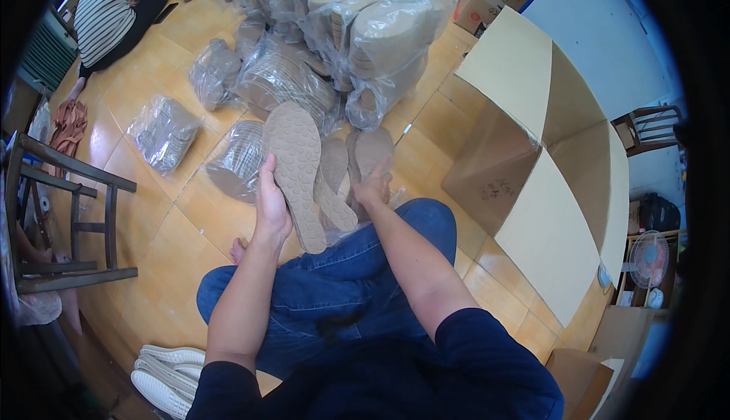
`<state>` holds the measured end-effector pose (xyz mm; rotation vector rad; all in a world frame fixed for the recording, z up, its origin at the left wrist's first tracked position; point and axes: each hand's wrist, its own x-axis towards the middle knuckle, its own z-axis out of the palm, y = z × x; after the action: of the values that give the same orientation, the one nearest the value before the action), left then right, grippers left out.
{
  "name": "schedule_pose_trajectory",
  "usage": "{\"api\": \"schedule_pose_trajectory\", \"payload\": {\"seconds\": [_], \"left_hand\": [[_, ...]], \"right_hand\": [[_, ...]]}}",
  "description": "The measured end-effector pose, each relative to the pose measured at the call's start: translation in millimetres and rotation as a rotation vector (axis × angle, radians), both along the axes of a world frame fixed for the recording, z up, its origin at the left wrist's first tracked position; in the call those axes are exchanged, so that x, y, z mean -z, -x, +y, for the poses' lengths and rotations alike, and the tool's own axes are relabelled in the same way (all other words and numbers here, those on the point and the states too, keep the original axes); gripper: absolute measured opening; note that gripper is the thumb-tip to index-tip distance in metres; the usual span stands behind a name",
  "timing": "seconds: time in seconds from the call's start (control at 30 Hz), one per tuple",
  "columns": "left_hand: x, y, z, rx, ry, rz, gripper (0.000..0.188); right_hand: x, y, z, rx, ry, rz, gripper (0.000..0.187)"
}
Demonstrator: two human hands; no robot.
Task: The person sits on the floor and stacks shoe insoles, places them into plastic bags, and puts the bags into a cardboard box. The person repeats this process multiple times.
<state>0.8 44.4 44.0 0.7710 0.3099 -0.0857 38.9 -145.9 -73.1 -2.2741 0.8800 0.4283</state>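
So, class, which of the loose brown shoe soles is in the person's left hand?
The leftmost sole, its raised ovals almost fully visible beside the left hand; the rightmost sole looks smoother, partly covered by the right hand.

Bright, glare on floor (163, 226), dark fisheye rim

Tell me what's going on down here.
Someone sits on the tiled floor, the left hand holding a tan, bumpy sole. The right hand touches brown soles just beyond the lap. Plastic-wrapped bundles of soles lie ahead, and a large open cardboard box stands to the right. A striped-shirted person sits farther off.
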Motion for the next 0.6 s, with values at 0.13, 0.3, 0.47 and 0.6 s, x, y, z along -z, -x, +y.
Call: {"api": "schedule_pose_trajectory", "payload": {"seconds": [0.13, 0.3, 0.47, 0.6], "left_hand": [[1, 1, -4, 0.019, -0.038, 0.010, 0.052], [-2, 6, -10, 0.071, 0.030, -0.001, 0.053], [0, 10, -16, 0.191, 0.086, -0.102, 0.050], [-1, 23, -30, 0.320, 0.042, -0.120, 0.048]], "right_hand": [[12, 1, -3, -0.075, 0.084, -0.014, 0.108], [-5, 13, 10, -0.050, 0.489, -0.581, 0.079], [-92, 58, -13, 0.083, -0.602, -0.811, 0.046], [-138, 70, -4, -0.118, -0.701, -0.747, 0.043]]}}
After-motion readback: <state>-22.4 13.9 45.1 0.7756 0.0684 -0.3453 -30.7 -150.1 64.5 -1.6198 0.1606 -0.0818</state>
